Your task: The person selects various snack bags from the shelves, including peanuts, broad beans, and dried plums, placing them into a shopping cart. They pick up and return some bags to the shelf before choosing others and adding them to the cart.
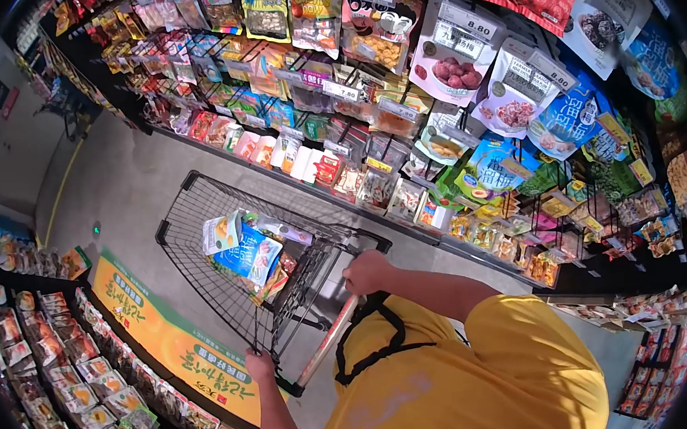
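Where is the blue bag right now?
Head view, left of centre: the blue bag lies in the cart, beside a white packet, beyond the handle.

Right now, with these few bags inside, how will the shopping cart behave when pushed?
Probably light and easy to roll: the shopping cart holds only a few snack bags. It likely stays stiff, being wire mesh. Tipping seems unlikely, with left hand and right hand on its handle.
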Demonstrator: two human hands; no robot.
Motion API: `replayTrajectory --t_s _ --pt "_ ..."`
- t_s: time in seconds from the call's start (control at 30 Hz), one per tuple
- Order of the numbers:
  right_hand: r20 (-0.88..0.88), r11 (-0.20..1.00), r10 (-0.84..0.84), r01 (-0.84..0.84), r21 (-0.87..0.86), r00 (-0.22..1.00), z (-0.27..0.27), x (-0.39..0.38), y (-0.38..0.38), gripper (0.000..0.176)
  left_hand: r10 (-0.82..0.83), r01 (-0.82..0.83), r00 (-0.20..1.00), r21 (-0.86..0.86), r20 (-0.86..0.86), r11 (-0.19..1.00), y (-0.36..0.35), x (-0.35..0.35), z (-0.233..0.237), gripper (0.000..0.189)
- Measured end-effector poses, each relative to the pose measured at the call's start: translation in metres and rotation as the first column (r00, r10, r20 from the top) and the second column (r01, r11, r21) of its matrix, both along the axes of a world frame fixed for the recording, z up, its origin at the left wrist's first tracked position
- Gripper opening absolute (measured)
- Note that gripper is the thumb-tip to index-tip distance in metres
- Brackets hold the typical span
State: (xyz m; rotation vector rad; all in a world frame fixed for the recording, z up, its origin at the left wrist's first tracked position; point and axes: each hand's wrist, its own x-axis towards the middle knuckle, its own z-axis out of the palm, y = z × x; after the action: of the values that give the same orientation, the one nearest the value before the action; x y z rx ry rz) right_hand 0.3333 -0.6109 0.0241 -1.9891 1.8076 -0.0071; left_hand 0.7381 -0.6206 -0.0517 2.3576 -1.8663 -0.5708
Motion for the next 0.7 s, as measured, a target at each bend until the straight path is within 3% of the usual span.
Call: replayTrajectory --t_s 0.1,0.17,0.2,0.27,0.6,0.7 --pt "-0.026 0.999 0.009 -0.008 0.046 1.0 0.005 0.0 0.0 0.026 0.027 -0.027 0.998 0.0 -0.055 1.0 0.0 -0.006 0.01 0.035" --pt "0.041 0.977 0.034 -0.025 -0.214 0.999 -0.011 -0.001 0.004 0.023 0.05 -0.048 0.996 0.03 -0.078 0.998 -0.006 0.001 -0.001 0.036" --pt "0.038 0.977 0.036 -0.027 -0.21 0.999 -0.013 -0.002 0.004 0.023 0.077 -0.071 0.993 0.062 -0.093 0.996 -0.005 0.001 0.001 0.037" --pt "0.121 0.919 0.078 -0.024 -0.393 0.99 -0.015 -0.002 0.002 0.014 0.04 -0.038 0.997 0.03 -0.06 0.999 -0.005 0.0 0.005 0.037" --pt "0.031 0.908 0.084 -0.063 -0.415 0.996 -0.017 -0.005 -0.04 0.014 0.094 -0.093 0.995 0.029 -0.028 0.995 -0.035 -0.005 0.007 0.036" --pt "0.073 0.909 0.075 -0.038 -0.415 0.994 -0.024 -0.007 -0.056 0.014 0.107 -0.105 0.993 0.04 -0.045 0.994 -0.048 -0.004 0.002 0.035"
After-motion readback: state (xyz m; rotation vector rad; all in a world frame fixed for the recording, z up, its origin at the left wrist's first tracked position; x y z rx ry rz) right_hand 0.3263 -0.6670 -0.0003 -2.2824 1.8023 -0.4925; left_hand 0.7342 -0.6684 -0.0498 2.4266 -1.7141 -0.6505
